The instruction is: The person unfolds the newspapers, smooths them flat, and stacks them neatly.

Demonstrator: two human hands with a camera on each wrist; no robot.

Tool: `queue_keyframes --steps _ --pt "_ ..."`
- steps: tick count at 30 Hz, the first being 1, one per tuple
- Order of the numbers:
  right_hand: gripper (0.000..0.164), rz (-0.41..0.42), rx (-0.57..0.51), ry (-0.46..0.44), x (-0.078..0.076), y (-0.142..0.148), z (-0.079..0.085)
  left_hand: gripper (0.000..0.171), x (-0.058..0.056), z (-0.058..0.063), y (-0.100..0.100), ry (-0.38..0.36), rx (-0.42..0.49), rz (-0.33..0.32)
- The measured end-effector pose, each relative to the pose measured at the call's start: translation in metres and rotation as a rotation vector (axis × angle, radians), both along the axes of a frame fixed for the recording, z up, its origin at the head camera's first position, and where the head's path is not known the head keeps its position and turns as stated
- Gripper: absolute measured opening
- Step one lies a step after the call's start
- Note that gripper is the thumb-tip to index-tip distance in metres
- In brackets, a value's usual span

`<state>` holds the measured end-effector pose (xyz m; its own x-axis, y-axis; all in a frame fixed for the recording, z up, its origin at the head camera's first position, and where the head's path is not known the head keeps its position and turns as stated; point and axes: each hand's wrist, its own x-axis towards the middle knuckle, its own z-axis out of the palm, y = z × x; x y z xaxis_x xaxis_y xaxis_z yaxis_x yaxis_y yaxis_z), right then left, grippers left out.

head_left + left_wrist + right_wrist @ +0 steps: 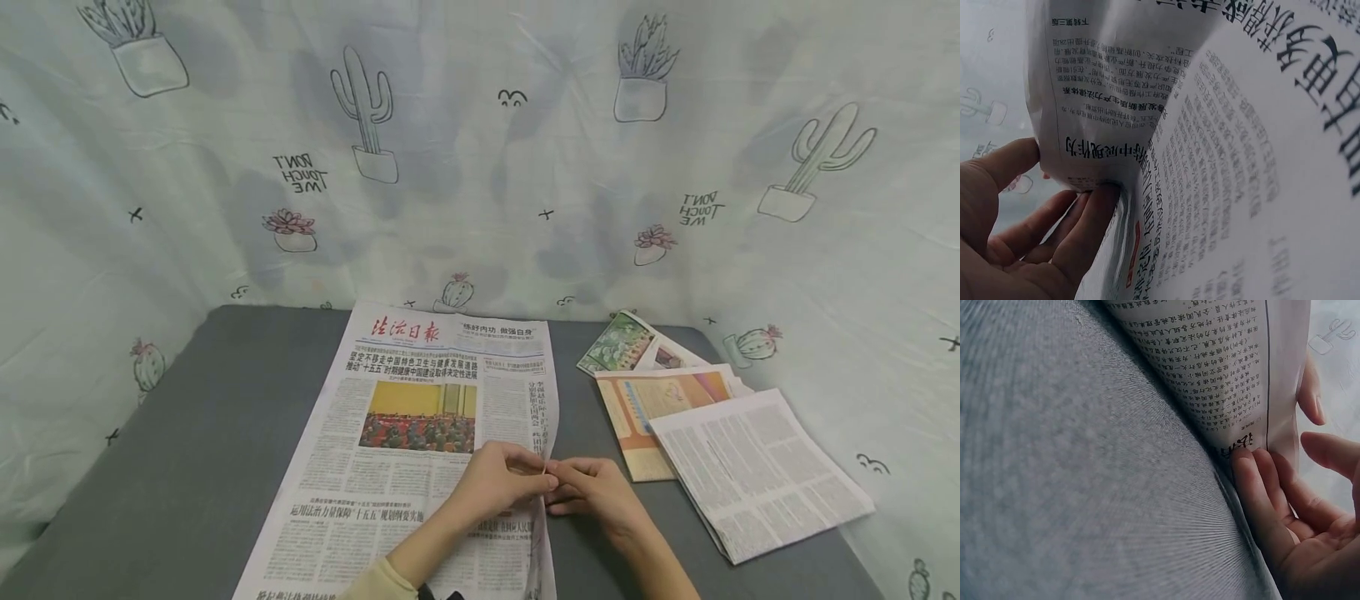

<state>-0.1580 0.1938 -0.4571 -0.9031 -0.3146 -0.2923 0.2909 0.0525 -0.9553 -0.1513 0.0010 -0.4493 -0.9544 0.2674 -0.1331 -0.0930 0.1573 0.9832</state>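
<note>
A printed newspaper (pixel 390 479) with a red masthead and a colour photo lies lengthwise on the grey table. My left hand (pixel 498 479) reaches across it and holds its raised right edge; in the left wrist view the thumb (pixel 1013 159) is at the edge and the fingers curl under the curved sheet. Close against it, fingertips nearly meeting, my right hand (pixel 596 496) pinches the same edge from the right. In the right wrist view the fingers of my right hand (pixel 1310 512) press on the printed side of the sheet, low over the table, with the thumb beside its edge.
Right of the newspaper lie a folded newspaper (pixel 757 467), an orange-and-cream printed paper (pixel 641 417) partly under it, and a green picture sheet (pixel 618 346) behind. A white curtain (pixel 480 167) with cactus drawings hangs around the grey table (pixel 157 450).
</note>
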Motion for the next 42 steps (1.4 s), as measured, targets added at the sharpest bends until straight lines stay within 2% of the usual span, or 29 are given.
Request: queue_keyframes --steps 7,18,26,31,34,38,42 --pt "0.036 -0.012 0.020 -0.024 -0.0013 0.0006 -0.0033 0.022 0.0006 -0.0019 0.0006 0.007 0.041 -0.015" --pt "0.032 -0.043 0.024 -0.038 -0.0019 -0.0004 -0.0031 0.019 -0.0008 -0.0018 -0.0011 0.034 0.018 -0.038" --pt "0.028 -0.027 0.005 -0.045 -0.0015 0.0009 -0.0032 0.015 -0.0008 -0.0025 -0.0025 -0.026 0.087 -0.039" --pt "0.026 -0.025 -0.002 -0.048 -0.0015 0.0019 -0.0031 0.015 -0.0009 -0.0019 -0.0027 -0.031 0.099 -0.036" --pt "0.022 -0.047 0.008 -0.041 -0.0017 0.0022 -0.0030 0.015 -0.0015 -0.0029 -0.0031 -0.040 0.069 -0.025" --pt "0.018 -0.106 0.040 -0.025 -0.0018 0.0018 -0.0027 0.017 -0.0025 -0.0044 -0.0047 -0.009 -0.009 0.003" --pt "0.019 -0.131 0.048 -0.005 -0.0010 0.0025 -0.0031 0.020 -0.0029 -0.0047 -0.0068 0.026 -0.029 0.006"
